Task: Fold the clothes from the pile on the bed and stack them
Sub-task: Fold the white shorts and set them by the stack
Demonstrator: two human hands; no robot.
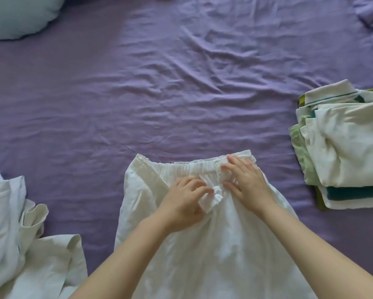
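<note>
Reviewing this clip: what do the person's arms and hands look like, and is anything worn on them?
Both forearms are bare to the frame edge; no sleeves show. The left hand and right hand wear no gloves, and no rings, watch or bracelets are visible.

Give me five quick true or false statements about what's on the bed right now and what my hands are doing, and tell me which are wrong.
1. The white skirt lies spread on the purple sheet. True.
2. The left hand pinches a white drawstring at the waist. True.
3. The right hand holds a green shirt. False: it rests flat on the skirt's waistband.
4. The folded stack sits at the left. False: it is at the right.
5. Unfolded pale clothes lie at the lower left. True.
</note>
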